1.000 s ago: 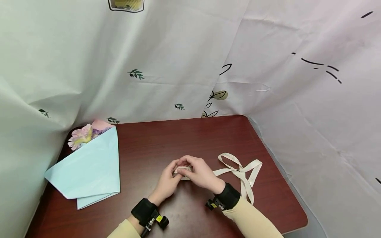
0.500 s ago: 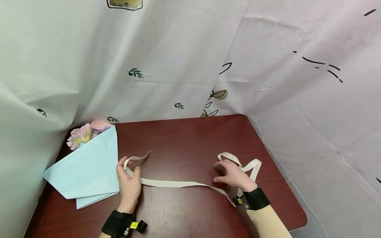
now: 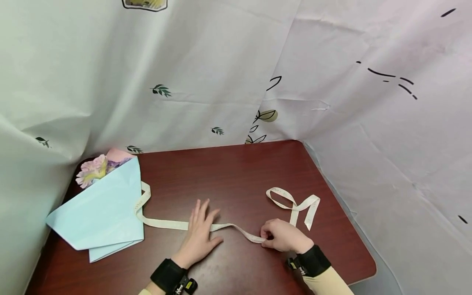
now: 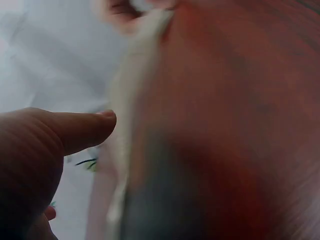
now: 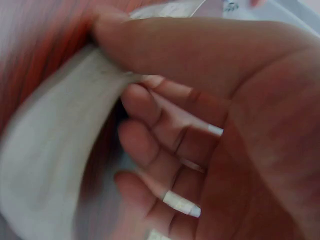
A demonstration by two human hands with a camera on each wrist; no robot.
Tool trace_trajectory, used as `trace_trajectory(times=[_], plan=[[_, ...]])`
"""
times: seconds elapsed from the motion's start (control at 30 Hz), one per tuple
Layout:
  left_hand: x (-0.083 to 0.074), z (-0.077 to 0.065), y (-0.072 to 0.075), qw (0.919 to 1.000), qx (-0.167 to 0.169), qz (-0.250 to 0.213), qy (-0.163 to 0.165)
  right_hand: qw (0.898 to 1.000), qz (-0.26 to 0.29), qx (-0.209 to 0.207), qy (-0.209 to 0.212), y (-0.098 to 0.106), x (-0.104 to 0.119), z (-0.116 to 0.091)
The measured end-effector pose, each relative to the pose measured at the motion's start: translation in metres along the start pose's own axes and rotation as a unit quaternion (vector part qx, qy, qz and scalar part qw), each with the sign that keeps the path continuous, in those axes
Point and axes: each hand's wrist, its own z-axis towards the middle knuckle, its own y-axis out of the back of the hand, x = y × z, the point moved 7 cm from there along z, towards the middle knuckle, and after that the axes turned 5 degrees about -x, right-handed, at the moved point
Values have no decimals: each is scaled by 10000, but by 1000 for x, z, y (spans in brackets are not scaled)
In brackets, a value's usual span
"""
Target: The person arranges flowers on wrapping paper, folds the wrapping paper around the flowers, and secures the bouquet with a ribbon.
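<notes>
A long cream ribbon [image 3: 166, 224] with faint printing runs across the dark red table from the left to the right hand. My left hand [image 3: 199, 235] lies over its middle stretch with fingers straight and spread. Between thumb and curled fingers, my right hand [image 3: 282, 236] pinches the ribbon toward its right side. In the right wrist view the pale band of ribbon [image 5: 55, 140] leads out from under the thumb, blurred. The left wrist view has the left thumb [image 4: 85, 131] beside the blurred ribbon. Beyond the right hand, more ribbon [image 3: 311, 203] lies in loose loops.
At the left stands or lies a bouquet wrapped in light blue paper [image 3: 107, 205], its pink and purple flowers [image 3: 94, 170] at the top. The ribbon's left end curls against the paper's edge. A white patterned cloth [image 3: 206, 73] hangs behind the table [image 3: 221, 172].
The hands were together at the ribbon, then parted. The left hand carried ribbon to the bouquet, let go and came back right, fingers spread. The right hand now pinches the ribbon.
</notes>
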Motion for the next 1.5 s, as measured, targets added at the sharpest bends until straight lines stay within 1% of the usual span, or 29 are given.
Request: trace_trajectory(times=[0.03,0.07,0.13,0.17,0.23,0.37,0.47,0.53,0.57,0.6,0.67,0.73,0.77,0.8,0.83,0.87,0.93,0.97,1.03,1.07,1.1,1.17,1.2,1.27,1.3,1.33,1.43,1.5], plan=[[0,0,-6,9998,200,44,6,9999,84,-66,74,0,2,2],[-1,0,-10,9995,316,91,-16,9996,219,-121,148,1,5,3],[-3,2,-15,9990,426,144,-73,9980,513,-252,253,4,9,8],[-5,4,-16,9989,422,134,-121,9971,632,-308,289,6,12,10],[-7,7,-16,9991,376,49,-194,9948,836,-439,380,10,15,15],[-7,13,-10,9991,29,-260,-325,9902,1158,-661,411,16,15,23],[-1,16,-1,9984,-230,-476,-215,9873,1250,-927,323,23,5,25],[4,17,5,9978,-264,-602,24,9846,1186,-1259,269,29,-4,24],[7,18,6,9976,-195,-649,144,9827,1141,-1440,228,33,-9,23],[9,18,6,9975,-41,-634,304,9803,1130,-1611,166,37,-13,21],[12,17,4,9972,348,-462,465,9760,1096,-1880,81,43,-20,19],[12,14,-1,9960,754,-203,431,9728,1201,-1980,17,47,-23,18],[12,12,-3,9956,856,-64,368,9719,1235,-2004,18,48,-24,18],[11,10,-4,9958,864,66,307,9714,1255,-2017,26,50,-24,19],[12,9,-4,9964,798,158,239,9709,1253,-2040,66,51,-23,19],[13,7,-4,9975,661,176,170,9704,1258,-2059,78,53,-23,20],[22,5,-1,9998,174,65,82,9686,1242,-2154,92,57,-25,21],[28,4,1,9999,-30,-82,111,9677,1219,-2205,57,60,-28,20],[46,2,5,9982,-305,-421,292,9660,1191,-2290,-99,65,-38,18],[52,3,10,9963,-353,-628,459,9660,1178,-2287,-243,68,-45,15],[63,3,13,9940,-381,-788,663,9658,1185,-2278,-371,71,-53,12],[70,5,28,9851,-276,-1066,1318,9658,1247,-2166,-692,77,-73,4],[72,6,36,9804,-243,-1106,1610,9659,1255,-2102,-847,80,-84,0],[71,8,54,9740,-206,-1034,2007,9666,1248,-1947,-1106,87,-103,-10],[74,8,60,9727,-233,-943,2109,9663,1267,-1902,-1187,91,-112,-15],[70,10,69,9716,-256,-863,2186,9665,1249,-1852,-1264,95,-120,-19],[76,11,83,9741,-402,-570,2151,9655,1123,-1834,-1465,109,-141,-32],[80,12,89,9738,-471,-502,2169,9648,951,-1897,-1554,118,-152,-40]])
